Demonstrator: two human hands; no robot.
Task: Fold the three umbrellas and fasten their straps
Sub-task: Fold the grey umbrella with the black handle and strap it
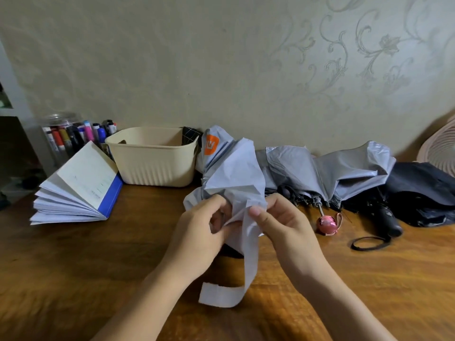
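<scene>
Pale grey canopy cloth of 1 umbrella [229, 168] is bunched at the centre of the frame and pinched between the left hand [199, 232] and the right hand [283, 227], probably so the loose panels can be gathered into pleats before wrapping. Its strap [246, 267] hangs unfastened from just below the 2 grips, trailing onto the wooden table [73, 267] at lower centre. To the right, 2 other umbrellas, silver [320, 171] and dark [418, 188], lie unfolded.

On the tabletop [73, 267], along the rear edge from left to right: book [78, 185], basket [152, 156], then three umbrellas [231, 168] [327, 173] [418, 190]. Marker jar [66, 134] stands behind the book, in the rear left corner.
</scene>
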